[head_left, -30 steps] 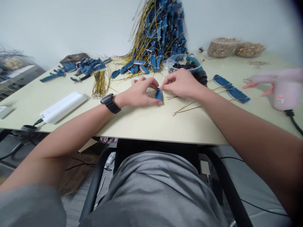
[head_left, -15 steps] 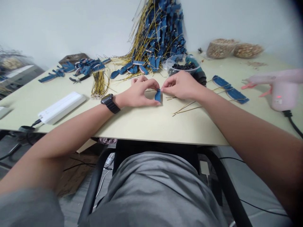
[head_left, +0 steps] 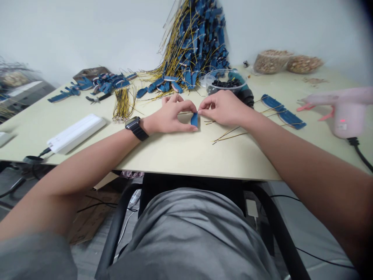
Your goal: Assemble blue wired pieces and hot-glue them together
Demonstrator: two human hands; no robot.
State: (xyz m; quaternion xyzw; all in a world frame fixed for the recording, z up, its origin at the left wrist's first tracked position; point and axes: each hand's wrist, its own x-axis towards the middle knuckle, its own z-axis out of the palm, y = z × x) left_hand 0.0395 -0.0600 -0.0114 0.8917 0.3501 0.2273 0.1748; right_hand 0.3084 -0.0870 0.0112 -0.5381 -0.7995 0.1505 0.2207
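The left hand [head_left: 170, 116] and right hand [head_left: 223, 109] both pinch a small blue piece [head_left: 194, 119] between them in a shut grip, above the tabletop [head_left: 180, 155].

I can't read any words, brand names or numbers anywhere on my bench. My pink glue gun [head_left: 348, 116] carries a small pale sticker [head_left: 341, 124] on its body, but it's too small and blurred to make out. The dark face of my wristwatch [head_left: 133, 123] shows nothing legible, and neither does the white power strip [head_left: 76, 133].
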